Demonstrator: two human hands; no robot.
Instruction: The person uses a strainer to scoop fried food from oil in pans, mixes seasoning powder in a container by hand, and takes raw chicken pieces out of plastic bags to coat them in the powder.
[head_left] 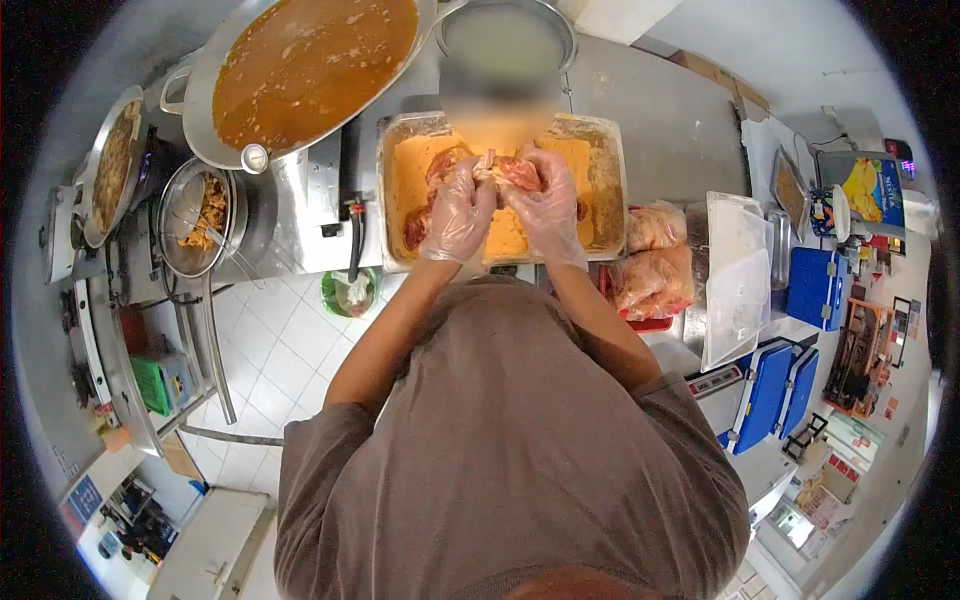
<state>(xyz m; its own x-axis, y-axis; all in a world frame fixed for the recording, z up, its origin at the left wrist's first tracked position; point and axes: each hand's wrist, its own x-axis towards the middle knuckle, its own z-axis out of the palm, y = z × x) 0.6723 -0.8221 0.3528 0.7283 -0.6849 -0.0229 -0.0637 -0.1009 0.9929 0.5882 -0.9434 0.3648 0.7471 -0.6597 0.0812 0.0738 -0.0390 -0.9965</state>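
My left hand (pixel 460 215) and my right hand (pixel 548 205), both in clear plastic gloves, are closed on a piece of raw meat (pixel 518 173), probably chicken. They hold it between them over a metal tray (pixel 619 195). Orange powdery coating (pixel 510 238) covers the tray's bottom. More raw meat pieces (pixel 443 163) lie in the coating on the left side, partly hidden behind my left hand. A blurred patch covers the tray's far edge.
Left of the tray stands a large pot of brown-orange oil (pixel 315 70), with a strainer holding fried bits (pixel 208 215) nearer. Bags of raw meat (pixel 652 280) sit in a red tray to the right, beside a translucent plastic lid (pixel 738 290). A green bin (pixel 345 292) is below the counter.
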